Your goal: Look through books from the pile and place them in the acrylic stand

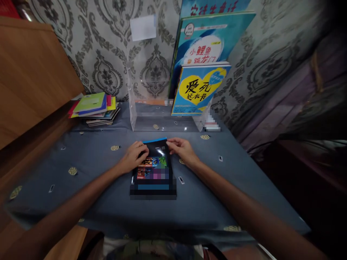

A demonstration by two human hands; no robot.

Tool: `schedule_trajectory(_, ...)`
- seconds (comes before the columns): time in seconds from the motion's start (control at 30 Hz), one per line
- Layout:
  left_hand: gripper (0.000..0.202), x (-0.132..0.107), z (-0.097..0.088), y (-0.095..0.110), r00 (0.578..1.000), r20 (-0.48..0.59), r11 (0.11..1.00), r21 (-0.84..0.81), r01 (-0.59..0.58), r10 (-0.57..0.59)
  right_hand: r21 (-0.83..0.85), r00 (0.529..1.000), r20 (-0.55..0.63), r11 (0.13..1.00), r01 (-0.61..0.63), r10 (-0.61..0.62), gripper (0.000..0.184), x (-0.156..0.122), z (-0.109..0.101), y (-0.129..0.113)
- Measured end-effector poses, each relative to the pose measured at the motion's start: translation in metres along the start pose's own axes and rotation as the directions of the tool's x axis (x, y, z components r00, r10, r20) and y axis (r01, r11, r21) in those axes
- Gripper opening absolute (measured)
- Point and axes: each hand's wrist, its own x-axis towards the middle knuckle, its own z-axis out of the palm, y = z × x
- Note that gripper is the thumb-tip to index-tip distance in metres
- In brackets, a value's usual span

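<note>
A dark book [154,153] with a blue upper edge and small coloured pictures lies flat on the cloth-covered table, and its lower part is blurred out. My left hand [135,156] grips the book's left edge near the top, its fingers curled over the cover. At the upper right corner, my right hand [182,148] pinches the book between thumb and fingers. Behind both hands stands a clear acrylic book rack [162,123]. Its right side holds a blue book with a yellow heart [200,88] and taller teal books [230,30] leaning behind it.
A stack of thin books [93,104] sits at the back left, by a wooden cabinet [35,76]. The grey-blue tablecloth [89,159] covers the table. A white card [143,28] shows above the rack, before the patterned wall. A curtain [292,83] hangs at the right.
</note>
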Motion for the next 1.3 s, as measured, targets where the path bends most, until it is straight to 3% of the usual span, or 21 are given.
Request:
schedule_trajectory(0.27, 0.021, -0.009, 0.008, 0.007, 0.995, -0.080, 0.984, 0.170, -0.049, 0.064, -0.125, 0.999, -0.018, 0.991, 0.039, -0.041, 0.041, 0.002, -0.005, 0.010)
schedule_trajectory(0.6, 0.016, -0.003, -0.002, 0.004, 0.980, -0.197, 0.992, 0.127, -0.019, 0.044, -0.184, 0.999, 0.009, 0.982, 0.035, -0.033, 0.041, -0.014, -0.017, 0.013)
schedule_trajectory(0.8, 0.026, -0.014, -0.004, -0.008, 0.988, -0.153, 0.978, 0.204, 0.031, 0.000, -0.330, 0.985, 0.037, 0.929, 0.169, -0.167, 0.031, -0.010, -0.015, 0.018)
schedule_trajectory(1.03, 0.023, -0.016, 0.001, -0.007, 0.992, -0.125, 0.955, 0.291, 0.058, -0.022, -0.552, 0.946, 0.062, 0.779, 0.297, -0.317, 0.025, -0.008, -0.009, 0.010)
schedule_trajectory(1.3, 0.026, -0.016, 0.000, -0.008, 0.997, -0.062, 0.919, 0.393, -0.012, 0.039, -0.610, 0.937, 0.061, 0.730, 0.308, -0.345, 0.026, 0.001, -0.009, 0.011)
